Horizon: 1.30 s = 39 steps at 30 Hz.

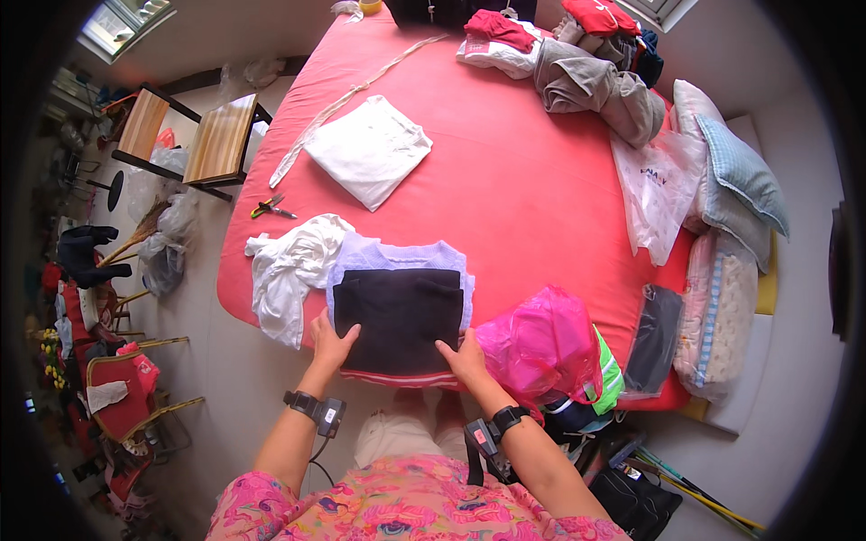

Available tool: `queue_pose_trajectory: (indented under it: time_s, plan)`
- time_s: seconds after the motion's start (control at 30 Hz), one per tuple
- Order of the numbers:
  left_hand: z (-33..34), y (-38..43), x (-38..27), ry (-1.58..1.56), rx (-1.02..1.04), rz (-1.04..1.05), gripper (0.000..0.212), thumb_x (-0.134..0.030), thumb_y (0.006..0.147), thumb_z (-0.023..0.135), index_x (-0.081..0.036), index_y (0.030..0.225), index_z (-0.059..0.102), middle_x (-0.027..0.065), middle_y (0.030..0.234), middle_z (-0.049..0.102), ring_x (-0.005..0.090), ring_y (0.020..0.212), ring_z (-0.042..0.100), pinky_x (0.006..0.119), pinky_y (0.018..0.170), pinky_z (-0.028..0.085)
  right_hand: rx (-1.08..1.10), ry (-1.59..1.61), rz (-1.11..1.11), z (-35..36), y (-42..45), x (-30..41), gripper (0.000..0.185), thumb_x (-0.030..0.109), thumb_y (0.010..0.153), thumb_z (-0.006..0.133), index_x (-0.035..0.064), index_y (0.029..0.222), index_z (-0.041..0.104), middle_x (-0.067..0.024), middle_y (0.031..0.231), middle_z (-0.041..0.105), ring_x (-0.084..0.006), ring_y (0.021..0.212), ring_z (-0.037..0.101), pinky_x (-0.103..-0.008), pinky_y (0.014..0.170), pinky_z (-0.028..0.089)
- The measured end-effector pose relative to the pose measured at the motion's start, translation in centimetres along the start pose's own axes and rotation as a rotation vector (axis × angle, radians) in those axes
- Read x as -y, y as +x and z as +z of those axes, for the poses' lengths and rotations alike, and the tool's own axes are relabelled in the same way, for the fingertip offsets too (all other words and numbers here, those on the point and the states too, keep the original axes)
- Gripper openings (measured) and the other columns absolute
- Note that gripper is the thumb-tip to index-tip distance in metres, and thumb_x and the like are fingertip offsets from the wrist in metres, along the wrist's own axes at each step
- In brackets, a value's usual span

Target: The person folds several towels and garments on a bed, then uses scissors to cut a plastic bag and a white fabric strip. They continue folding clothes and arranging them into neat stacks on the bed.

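A folded black garment (399,324) lies on a lavender knit garment (426,254) at the near edge of the bed, with a red and white striped edge showing below it. My left hand (331,345) grips the left side of the stack, thumb on the black cloth and fingers hidden beneath. On the right side my right hand (465,353) grips it the same way. A crumpled white garment (291,270) touches the stack's left side. Right of my right hand sits a pink plastic bag (534,338). Farther back lies a folded white garment (371,152).
Scissors (268,205) and a pen-like tool (283,212) lie near the left edge of the red bedsheet (514,189). A twisted white cloth strip (325,111) runs behind them. Piled clothes (575,74) stand at the back right, pillows (744,176) at the right. Wooden-topped furniture (220,142) is at left.
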<state>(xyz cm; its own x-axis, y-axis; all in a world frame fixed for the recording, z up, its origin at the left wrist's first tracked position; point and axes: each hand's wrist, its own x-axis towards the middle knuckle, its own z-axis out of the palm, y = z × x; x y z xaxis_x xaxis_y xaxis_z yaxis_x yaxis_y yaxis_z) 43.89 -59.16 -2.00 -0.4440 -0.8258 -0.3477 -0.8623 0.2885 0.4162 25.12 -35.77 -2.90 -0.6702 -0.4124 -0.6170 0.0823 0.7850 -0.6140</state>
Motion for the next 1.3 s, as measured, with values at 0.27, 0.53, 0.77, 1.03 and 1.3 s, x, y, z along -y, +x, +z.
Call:
queue_pose_trajectory:
  time_s: [0.27,0.53,0.77,1.03,1.3]
  plan:
    - [-0.7,2.4,1.3,-0.703,0.463,-0.173,0.057,-0.031,0.084,0.074,0.003,0.125,0.055,0.0133,0.116,0.064,0.0204,0.106,0.06,0.033,0.093,0.047,0.117,0.598,-0.014,0.9,1.9,-2.4,0.073,0.031,0.074,0.084,-0.0032,0.128,0.048,-0.0166,0.115,0.063,-0.0264,0.101,0.064,-0.0367,0.087,0.052]
    - [-3.4,3.5,0.7,-0.827,0.759,-0.161,0.051,-0.04,0.092,0.062,-0.001,0.125,0.059,0.0041,0.116,0.066,0.0154,0.105,0.061,0.029,0.091,0.045,0.505,0.886,0.264,-2.4,0.4,2.8,0.053,0.032,0.083,0.075,-0.0027,0.12,0.058,-0.0115,0.11,0.067,-0.0203,0.099,0.064,-0.0324,0.086,0.051]
    - [-3.4,4.9,1.6,-1.174,0.903,-0.394,0.062,-0.042,0.084,0.073,-0.005,0.131,0.055,0.0085,0.127,0.062,0.0251,0.117,0.058,0.04,0.104,0.043,0.668,1.031,0.098,-3.7,0.7,4.0,0.061,0.029,0.084,0.073,0.0013,0.134,0.051,-0.0119,0.126,0.059,-0.0219,0.116,0.055,-0.0351,0.101,0.042]
    - [-6.5,3.9,-2.1,-1.143,0.95,-0.244,0.068,-0.041,0.084,0.072,-0.003,0.136,0.049,0.0105,0.128,0.06,0.0267,0.117,0.058,0.042,0.102,0.045,0.614,1.239,-0.033,-7.2,-4.7,4.3,0.074,0.023,0.079,0.077,0.0021,0.141,0.041,-0.0132,0.13,0.056,-0.0244,0.117,0.055,-0.0375,0.101,0.044]
    - [-5.1,1.0,-15.8,-0.894,1.086,0.011,0.055,-0.043,0.094,0.058,-0.001,0.131,0.054,0.0102,0.125,0.063,0.0213,0.111,0.062,0.032,0.097,0.048,0.222,1.254,-0.099,-13.0,-10.9,-1.9,0.071,0.025,0.083,0.073,0.0036,0.142,0.04,-0.0114,0.131,0.056,-0.023,0.116,0.057,-0.0358,0.1,0.046]
